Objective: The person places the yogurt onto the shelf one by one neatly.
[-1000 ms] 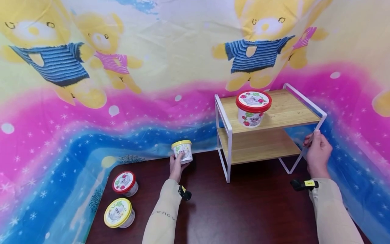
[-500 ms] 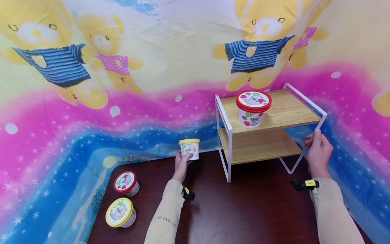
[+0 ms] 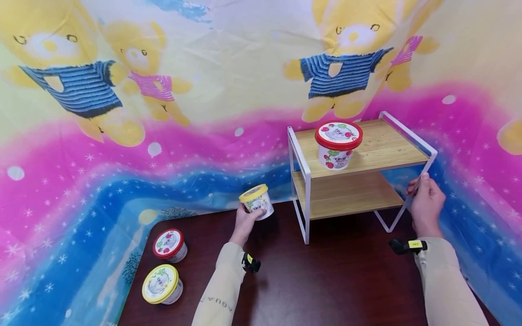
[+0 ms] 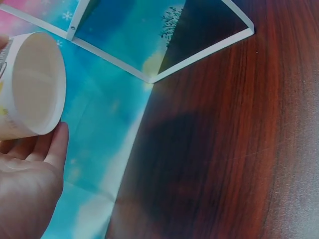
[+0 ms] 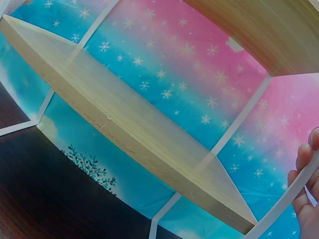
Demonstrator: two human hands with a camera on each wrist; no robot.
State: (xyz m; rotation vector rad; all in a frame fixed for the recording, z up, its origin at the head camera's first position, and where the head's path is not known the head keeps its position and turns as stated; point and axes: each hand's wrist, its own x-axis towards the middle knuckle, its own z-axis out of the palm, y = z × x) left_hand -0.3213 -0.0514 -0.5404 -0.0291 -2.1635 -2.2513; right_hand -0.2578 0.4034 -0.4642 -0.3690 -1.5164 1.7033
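My left hand (image 3: 246,222) grips a white paper tub with a yellow lid (image 3: 261,203), thumb across its printed side. The tub is tilted above the back of the table, left of the shelf. In the left wrist view the tub's pale round base (image 4: 39,82) faces the camera, above the fingers. My right hand (image 3: 426,203) pinches the right white metal leg of the two-tier wooden shelf (image 3: 391,145); the right wrist view shows fingers (image 5: 304,157) curled around that leg. On the shelf's top board stands a larger tub with a red lid (image 3: 337,147), upright near the left end.
Two more tubs stand at the table's left side: a red-lidded tub (image 3: 170,245) behind a yellow-lidded tub (image 3: 163,284). The shelf's lower board (image 3: 350,199) is bare. A printed bear curtain (image 3: 236,90) hangs right behind the dark wooden table (image 3: 326,280).
My left hand has carried the yellow-lidded tub a little to the right, and the tub now leans over to the left. The right hand keeps its hold on the shelf leg.
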